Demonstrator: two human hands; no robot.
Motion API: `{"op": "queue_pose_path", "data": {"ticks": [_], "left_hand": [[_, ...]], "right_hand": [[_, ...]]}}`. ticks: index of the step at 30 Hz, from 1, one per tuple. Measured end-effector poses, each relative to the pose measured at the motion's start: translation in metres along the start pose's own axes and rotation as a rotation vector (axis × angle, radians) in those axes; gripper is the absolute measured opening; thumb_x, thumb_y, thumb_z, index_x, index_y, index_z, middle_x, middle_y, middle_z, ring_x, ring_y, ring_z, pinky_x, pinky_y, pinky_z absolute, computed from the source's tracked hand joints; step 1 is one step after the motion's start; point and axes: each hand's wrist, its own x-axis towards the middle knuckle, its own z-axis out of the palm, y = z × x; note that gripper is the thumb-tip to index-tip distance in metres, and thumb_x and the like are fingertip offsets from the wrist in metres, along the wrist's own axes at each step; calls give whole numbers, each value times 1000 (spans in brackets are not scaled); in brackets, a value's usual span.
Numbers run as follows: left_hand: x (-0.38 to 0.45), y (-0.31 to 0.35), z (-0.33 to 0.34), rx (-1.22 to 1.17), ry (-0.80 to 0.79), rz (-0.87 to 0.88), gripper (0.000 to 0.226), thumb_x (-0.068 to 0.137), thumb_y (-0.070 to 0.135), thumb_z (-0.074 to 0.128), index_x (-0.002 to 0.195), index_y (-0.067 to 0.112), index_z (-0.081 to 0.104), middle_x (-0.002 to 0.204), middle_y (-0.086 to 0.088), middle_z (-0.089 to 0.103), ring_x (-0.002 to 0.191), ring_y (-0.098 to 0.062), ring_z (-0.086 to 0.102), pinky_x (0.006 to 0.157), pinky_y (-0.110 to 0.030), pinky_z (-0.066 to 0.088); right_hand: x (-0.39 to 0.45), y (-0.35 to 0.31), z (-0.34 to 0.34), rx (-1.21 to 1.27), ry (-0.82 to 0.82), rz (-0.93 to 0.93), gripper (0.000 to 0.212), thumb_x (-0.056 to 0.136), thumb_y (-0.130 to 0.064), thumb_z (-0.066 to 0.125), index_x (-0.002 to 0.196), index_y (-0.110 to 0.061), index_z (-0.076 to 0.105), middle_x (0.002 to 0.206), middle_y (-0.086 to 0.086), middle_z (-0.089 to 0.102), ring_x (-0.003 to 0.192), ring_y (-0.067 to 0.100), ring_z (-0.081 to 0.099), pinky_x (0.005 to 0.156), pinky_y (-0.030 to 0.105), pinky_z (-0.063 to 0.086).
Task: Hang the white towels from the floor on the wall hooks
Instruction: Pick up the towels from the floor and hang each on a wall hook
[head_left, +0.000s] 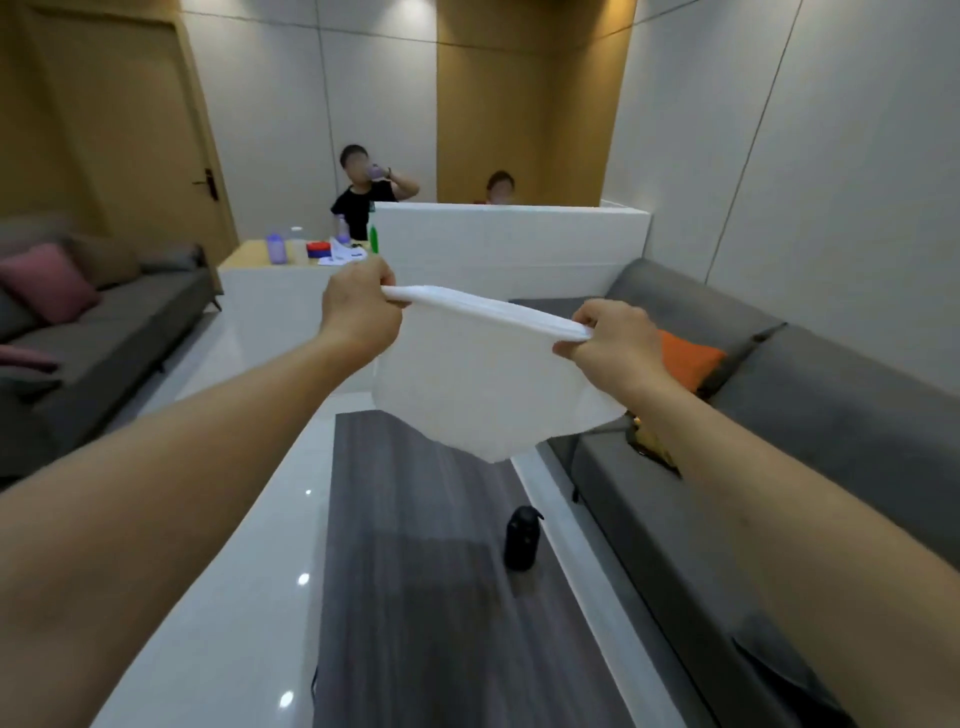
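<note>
While both bare arms reach forward at chest height, a folded white cloth towel (488, 379) hangs stretched between the two hands above the far end of a long dark wood-grain counter (441, 597). The left hand (361, 312) has its grip pinched on the towel's upper left corner, fingers curled over the folded edge. The right hand (613, 343) has its grip pinched on the upper right corner, a little lower than the left, so the top edge slopes down to the right. The towel's lower edge sags to a point just above the counter, not touching it. A small black lidded bottle (522, 538) stands upright on the counter, nearer the camera than the towel. A grey fabric sofa (779, 441) runs along the counter's right side, with an orange square cushion (688, 358) just beyond the right hand.
</note>
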Motion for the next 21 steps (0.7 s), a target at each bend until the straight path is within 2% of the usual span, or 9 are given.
{"op": "queue_pose_path", "data": {"ticks": [4, 7, 11, 14, 21], "left_hand": [[-32, -54, -4, 98, -112, -118, 27, 83, 21, 75, 69, 22, 52, 79, -3, 60, 68, -18, 48, 54, -27, 28], [-64, -89, -7, 159, -197, -226, 33, 81, 26, 78, 62, 24, 51, 76, -2, 60, 66, -16, 49, 52, -27, 30], [-91, -104, -21, 232, -206, -290, 31, 80, 32, 78, 64, 23, 53, 72, 3, 55, 74, -22, 54, 54, -29, 33], [-100, -102, -32, 217, -171, -342, 29, 77, 32, 81, 67, 22, 56, 75, 0, 57, 80, -26, 56, 62, -31, 39], [-122, -76, -43, 180, -146, -373, 26, 71, 34, 82, 74, 21, 60, 82, 1, 61, 88, -26, 58, 69, -34, 49]], "right_hand": [[-8, -4, 52, -127, -281, -46, 17, 79, -31, 76, 90, -20, 70, 93, 5, 68, 90, 29, 63, 72, 33, 49], [-18, -7, 82, -125, -392, -56, 17, 82, -33, 74, 88, -17, 72, 86, 8, 69, 84, 29, 64, 67, 31, 47], [-26, -17, 92, -104, -367, -104, 16, 84, -34, 74, 92, -20, 74, 89, 8, 68, 83, 30, 63, 67, 30, 45], [-31, -18, 83, -76, -306, -117, 16, 85, -36, 73, 88, -21, 74, 86, 7, 68, 82, 30, 62, 67, 31, 44], [-42, -4, 59, -47, -256, -122, 16, 87, -36, 70, 84, -21, 73, 80, 5, 68, 79, 28, 62, 67, 32, 48]]}}
